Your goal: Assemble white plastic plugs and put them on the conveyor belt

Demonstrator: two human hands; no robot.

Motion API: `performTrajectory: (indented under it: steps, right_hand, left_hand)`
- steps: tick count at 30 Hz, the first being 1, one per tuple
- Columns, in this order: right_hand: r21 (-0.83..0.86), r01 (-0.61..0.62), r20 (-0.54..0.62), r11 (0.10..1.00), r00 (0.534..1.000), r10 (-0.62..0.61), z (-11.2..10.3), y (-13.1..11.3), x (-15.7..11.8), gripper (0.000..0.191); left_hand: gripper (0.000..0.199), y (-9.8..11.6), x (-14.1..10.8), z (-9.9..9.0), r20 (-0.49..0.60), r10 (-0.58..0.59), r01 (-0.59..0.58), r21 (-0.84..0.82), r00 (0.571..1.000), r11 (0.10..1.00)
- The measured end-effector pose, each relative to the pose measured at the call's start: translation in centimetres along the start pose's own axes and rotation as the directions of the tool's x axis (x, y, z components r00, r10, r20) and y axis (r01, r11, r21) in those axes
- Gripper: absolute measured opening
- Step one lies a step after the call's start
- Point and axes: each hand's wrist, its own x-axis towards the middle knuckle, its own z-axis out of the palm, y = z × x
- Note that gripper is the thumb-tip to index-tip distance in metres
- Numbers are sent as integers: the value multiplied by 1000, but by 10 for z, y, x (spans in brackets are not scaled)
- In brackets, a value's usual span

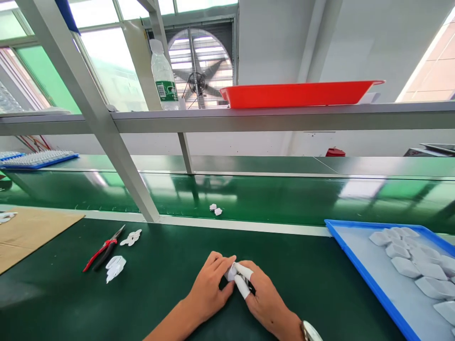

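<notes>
A small white plastic part (232, 272) is held between both hands, low over the dark green bench (159, 279), near its front edge and well apart from the other things. The step in hand seems to be the handling of this one piece by the fingertips, perhaps a fitting or a separating of it; which of the two cannot be told, because the piece is mostly covered. The left hand (209, 286) is closed around the part from the left, its fingers bent and pressed on it. The right hand (261, 296) meets it from the right; two of its fingers (245, 279) are covered with white finger cots and are nearly closed on the piece, and something dark is seen between them. The next move is judged to need a steady pinch from both sides, since the part is small. To the right, a blue plastic tray (355, 255) with similar white pieces (408, 258) is placed. To the left, red-handled pliers (103, 250) and some loose white scraps (115, 266) are lying.
</notes>
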Motion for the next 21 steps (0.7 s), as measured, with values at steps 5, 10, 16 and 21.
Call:
performTrajectory:
  steps: [5,10,16,21]
  right_hand:
    - [-440,200,-113,876,955,-275,-12,29,7,41]
    - [-563,176,72,807,984,-164,-1,48,3,31]
    - [-572,148,311,807,949,46,6,57,3,23]
    - [-538,149,330,830,943,44,-1,42,10,25]
  left_hand:
    - [39,-30,55,0,82,-64,51,157,995,986]
    - [20,-76,143,5,10,-118,110,298,993,948]
    - [31,-121,170,7,-46,-238,233,445,970,865]
    - [30,-147,138,-31,-114,-394,399,471,912,786]
